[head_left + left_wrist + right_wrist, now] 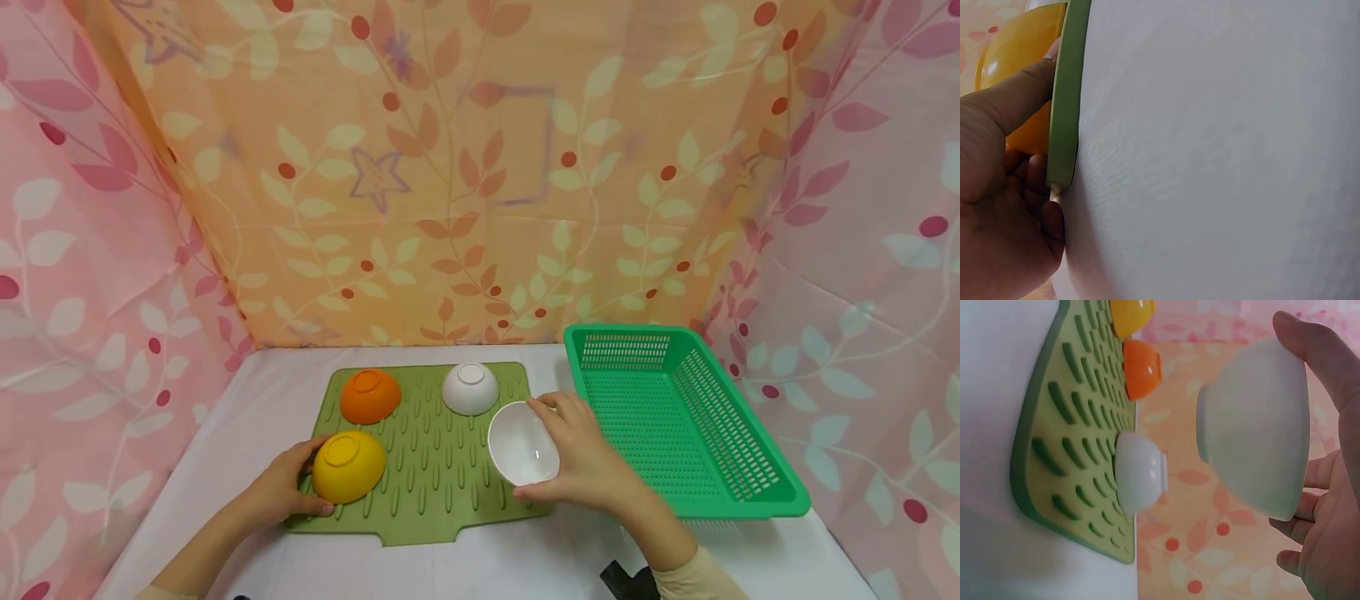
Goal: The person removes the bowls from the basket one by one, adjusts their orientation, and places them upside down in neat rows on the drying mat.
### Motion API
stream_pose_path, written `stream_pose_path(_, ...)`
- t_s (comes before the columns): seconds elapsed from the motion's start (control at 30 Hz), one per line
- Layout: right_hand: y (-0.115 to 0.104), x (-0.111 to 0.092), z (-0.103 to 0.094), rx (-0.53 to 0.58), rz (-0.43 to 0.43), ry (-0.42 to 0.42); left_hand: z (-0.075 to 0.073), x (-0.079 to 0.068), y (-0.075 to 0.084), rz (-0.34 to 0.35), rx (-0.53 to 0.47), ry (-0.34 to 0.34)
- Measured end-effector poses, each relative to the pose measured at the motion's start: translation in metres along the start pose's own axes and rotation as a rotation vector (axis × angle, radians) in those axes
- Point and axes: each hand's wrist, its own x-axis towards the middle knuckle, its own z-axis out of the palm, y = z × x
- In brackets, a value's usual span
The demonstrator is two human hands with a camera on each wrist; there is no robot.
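My right hand [583, 457] grips a white bowl [519, 443] by its rim, thumb on one side and fingers on the other. In the right wrist view this bowl [1257, 428] hangs above the mat, its foot facing the mat. My left hand [283, 487] holds the sides of an upside-down yellow bowl [351, 471] at the near left of the green drying mat [423, 508]. In the left wrist view, some left fingers are curled beside the mat's edge. An orange bowl [371, 398] and a second white bowl [470, 390] sit upside down farther back on the mat.
A green plastic basket [750, 510] with slotted walls stands right of the mat. White cloth [495, 571] covers the table. Patterned curtains [465, 167] rise behind and on both sides. A black object [630, 583] lies by the right forearm.
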Motion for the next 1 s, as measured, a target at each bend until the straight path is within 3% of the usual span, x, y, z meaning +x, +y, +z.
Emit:
stream_pose_path(0.43,-0.017,0.005,0.026,0.019,-0.126,-0.042,0.001,0.001,0.001,0.012,0.015,0.017)
stream_pose_path(1.0,-0.022,0.001,0.043,0.001,-0.147,-0.082,0.0,-0.002,0.003,0.038,0.038,0.038)
